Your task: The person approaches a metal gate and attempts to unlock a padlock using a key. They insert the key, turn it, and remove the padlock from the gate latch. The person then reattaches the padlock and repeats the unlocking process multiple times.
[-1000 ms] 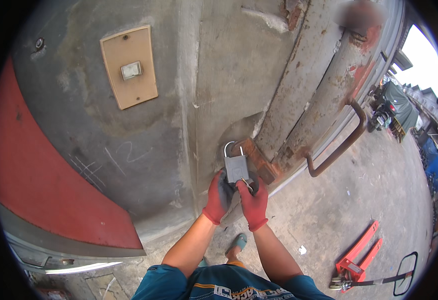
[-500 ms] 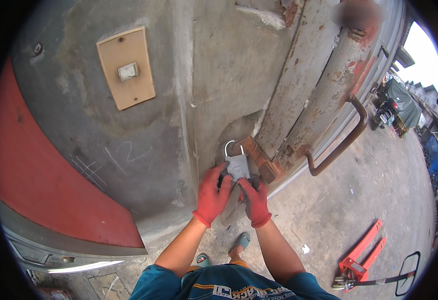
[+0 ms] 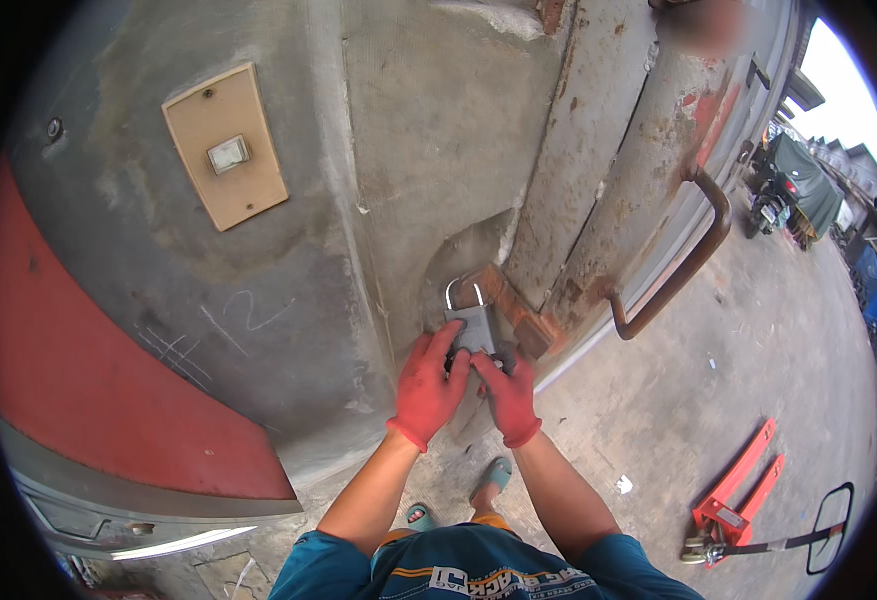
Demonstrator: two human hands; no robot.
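A grey padlock with a shiny U-shaped shackle is held upright in front of a recess in the wall. My left hand, in a red glove with dark fingertips, grips the padlock's body along its left side. At the lower edge of the body, my right hand, gloved the same way, has its fingers closed. Something small sits by those right fingertips, too small to name. Just behind the padlock is a rusty metal bracket beside the door frame. The gloves hide the lower part of the padlock.
A beige switch plate is on the wall at left, above a red panel. A rusty bar handle juts from the door at right. On the concrete floor stand a red pallet jack and, farther off, a covered motorcycle.
The view has shifted slightly. My left fingers now lie higher across the padlock's body, and my right fingers have moved in closer under its lower edge.
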